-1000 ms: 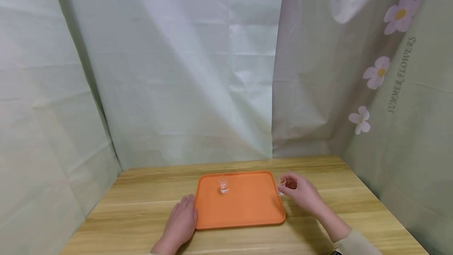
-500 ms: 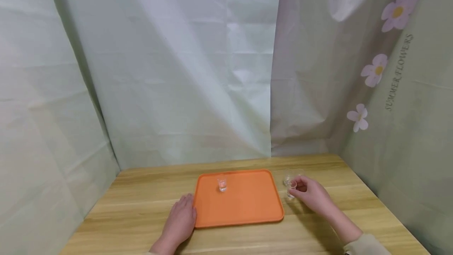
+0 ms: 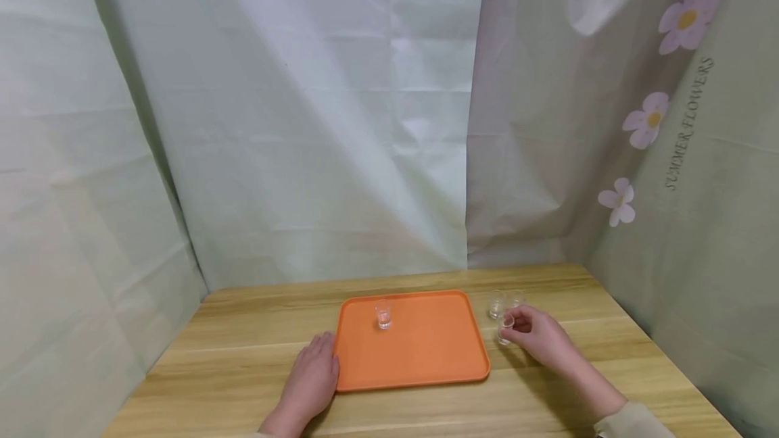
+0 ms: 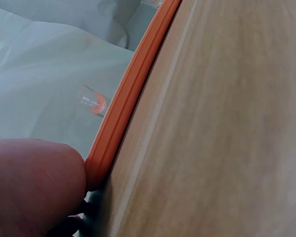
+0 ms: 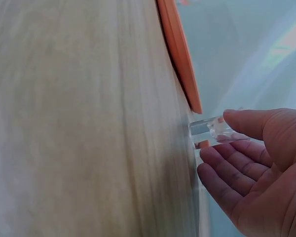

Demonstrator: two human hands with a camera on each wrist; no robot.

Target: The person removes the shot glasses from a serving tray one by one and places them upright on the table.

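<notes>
A small clear shot glass (image 3: pixel 504 333) is just right of the orange tray (image 3: pixel 420 357); my right hand (image 3: pixel 541 340) pinches it near the rim between thumb and fingers. In the right wrist view, the glass (image 5: pixel 203 127) has its base right at the tabletop, the thumb (image 5: pixel 249 122) lying along its upper part. Another shot glass (image 3: pixel 383 318) stands upright on the tray, toward the back left. My left hand (image 3: pixel 309 374) lies along the tray's left edge with fingers extended. The left wrist view has its thumb (image 4: pixel 37 182) against the tray's orange rim (image 4: pixel 121 113).
Two more clear glasses (image 3: pixel 496 305) stand close behind the pinched one, one of them partly hidden by the right hand. The wood-grain table (image 3: pixel 231 357) is walled by pale green sheets (image 3: pixel 335 154) at the back and both sides.
My right hand has moved right from the tray's right edge and slightly nearer, with the glass in its fingers. The glasses behind now show. My left hand has stayed at the tray.
</notes>
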